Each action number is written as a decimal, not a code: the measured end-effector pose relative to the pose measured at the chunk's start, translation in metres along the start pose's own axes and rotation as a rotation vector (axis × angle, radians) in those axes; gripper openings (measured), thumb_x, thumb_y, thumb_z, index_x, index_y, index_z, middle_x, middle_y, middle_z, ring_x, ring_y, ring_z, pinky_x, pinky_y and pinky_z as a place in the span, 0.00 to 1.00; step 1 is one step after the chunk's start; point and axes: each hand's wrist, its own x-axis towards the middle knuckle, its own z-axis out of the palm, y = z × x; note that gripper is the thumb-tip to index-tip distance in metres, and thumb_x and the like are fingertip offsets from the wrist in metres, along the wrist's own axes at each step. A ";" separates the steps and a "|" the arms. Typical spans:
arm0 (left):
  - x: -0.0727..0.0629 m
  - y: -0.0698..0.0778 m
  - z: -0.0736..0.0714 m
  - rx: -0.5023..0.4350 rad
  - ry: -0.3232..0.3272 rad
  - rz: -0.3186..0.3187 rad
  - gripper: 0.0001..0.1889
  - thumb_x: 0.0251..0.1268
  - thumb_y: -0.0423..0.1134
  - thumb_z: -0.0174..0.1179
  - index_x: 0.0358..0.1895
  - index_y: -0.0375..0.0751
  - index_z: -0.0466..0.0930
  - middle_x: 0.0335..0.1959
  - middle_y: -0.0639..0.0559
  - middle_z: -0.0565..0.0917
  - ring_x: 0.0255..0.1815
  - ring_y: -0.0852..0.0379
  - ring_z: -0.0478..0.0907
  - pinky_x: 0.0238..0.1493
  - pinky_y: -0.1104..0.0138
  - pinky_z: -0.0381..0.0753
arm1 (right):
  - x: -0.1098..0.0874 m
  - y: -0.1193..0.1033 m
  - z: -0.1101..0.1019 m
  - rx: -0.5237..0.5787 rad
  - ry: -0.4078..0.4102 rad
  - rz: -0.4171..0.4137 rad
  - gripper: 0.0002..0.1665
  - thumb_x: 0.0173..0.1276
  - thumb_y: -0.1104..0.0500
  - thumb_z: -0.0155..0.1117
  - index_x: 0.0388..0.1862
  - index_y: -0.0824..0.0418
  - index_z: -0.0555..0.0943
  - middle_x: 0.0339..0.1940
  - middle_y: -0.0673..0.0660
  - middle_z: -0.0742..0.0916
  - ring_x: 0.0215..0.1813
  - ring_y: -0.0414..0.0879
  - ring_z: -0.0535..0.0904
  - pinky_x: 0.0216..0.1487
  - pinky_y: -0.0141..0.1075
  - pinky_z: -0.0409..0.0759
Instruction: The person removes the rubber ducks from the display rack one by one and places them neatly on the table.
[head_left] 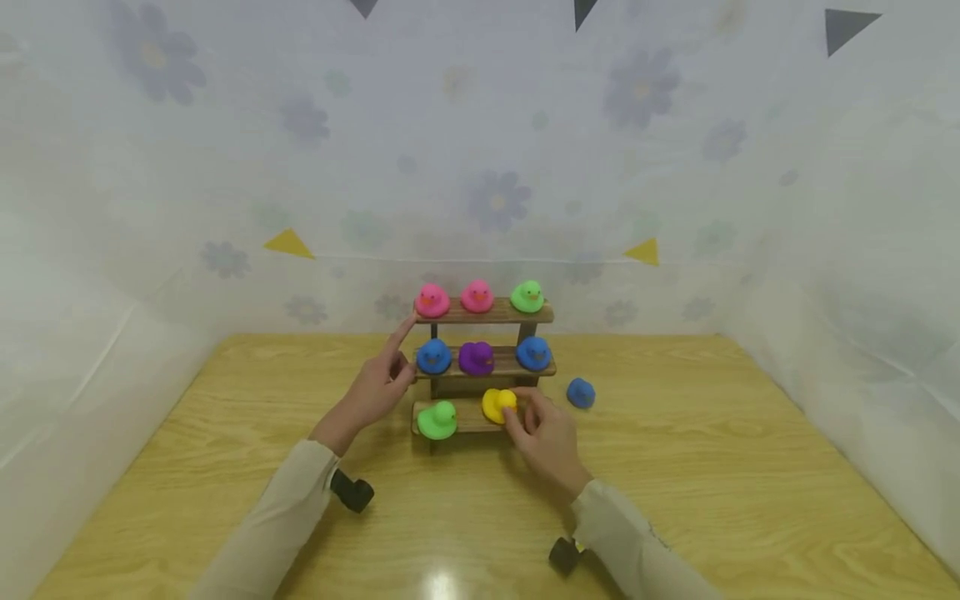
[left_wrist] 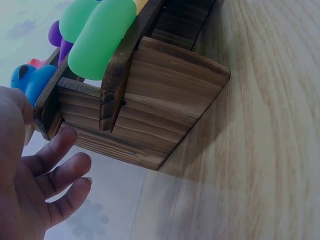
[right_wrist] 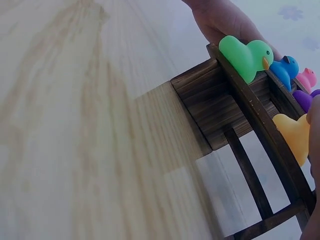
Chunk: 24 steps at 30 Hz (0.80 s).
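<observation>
A three-tier wooden stand carries several rubber ducks. My right hand pinches a yellow rubber duck at the bottom shelf, right of a light green duck. At the stand's left side is my left hand, its index finger reaching up to the top shelf's end. In the left wrist view, that hand's other fingers bend loosely beside the middle shelf. The middle shelf bears a blue duck, a purple duck and another blue duck.
Two pink ducks, left and centre, share the top shelf with a green duck. A loose blue duck sits on the wooden table right of the stand. Behind hangs a flowered sheet.
</observation>
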 end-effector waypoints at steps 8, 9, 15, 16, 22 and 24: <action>0.004 0.004 -0.002 0.003 0.004 0.021 0.39 0.70 0.32 0.47 0.78 0.62 0.43 0.22 0.51 0.75 0.22 0.59 0.67 0.25 0.66 0.68 | 0.004 0.002 -0.003 0.008 0.007 -0.022 0.13 0.57 0.63 0.69 0.42 0.65 0.79 0.12 0.43 0.65 0.16 0.29 0.55 0.18 0.23 0.55; 0.004 0.004 -0.002 0.002 0.007 0.023 0.39 0.70 0.32 0.47 0.78 0.62 0.43 0.22 0.51 0.75 0.21 0.59 0.66 0.24 0.67 0.68 | 0.005 0.002 -0.003 0.009 0.008 -0.023 0.13 0.57 0.63 0.68 0.41 0.65 0.79 0.12 0.43 0.65 0.17 0.29 0.55 0.18 0.23 0.55; 0.004 0.003 -0.002 0.020 -0.001 0.024 0.38 0.70 0.33 0.47 0.78 0.60 0.43 0.23 0.51 0.75 0.21 0.59 0.67 0.25 0.66 0.69 | 0.004 0.000 -0.003 0.029 0.016 -0.012 0.12 0.55 0.63 0.68 0.39 0.65 0.80 0.12 0.43 0.66 0.16 0.28 0.56 0.16 0.23 0.57; 0.003 0.003 -0.002 0.022 -0.002 0.022 0.38 0.70 0.33 0.47 0.78 0.59 0.43 0.23 0.49 0.76 0.21 0.59 0.67 0.25 0.66 0.69 | 0.003 0.000 -0.003 0.035 0.017 -0.013 0.12 0.55 0.63 0.69 0.38 0.65 0.80 0.11 0.43 0.66 0.15 0.28 0.57 0.16 0.23 0.57; 0.000 0.001 -0.001 0.029 0.004 0.016 0.38 0.69 0.32 0.48 0.78 0.59 0.44 0.24 0.44 0.77 0.21 0.59 0.67 0.25 0.66 0.69 | 0.000 -0.002 -0.004 0.034 0.023 -0.015 0.11 0.53 0.62 0.68 0.35 0.64 0.80 0.10 0.42 0.65 0.15 0.27 0.56 0.15 0.23 0.59; 0.000 0.002 -0.003 0.032 -0.001 0.017 0.38 0.70 0.32 0.48 0.78 0.59 0.43 0.24 0.46 0.77 0.21 0.59 0.67 0.24 0.67 0.69 | 0.000 -0.004 -0.004 0.026 0.031 -0.008 0.11 0.52 0.62 0.68 0.34 0.63 0.79 0.10 0.42 0.65 0.15 0.27 0.55 0.14 0.23 0.58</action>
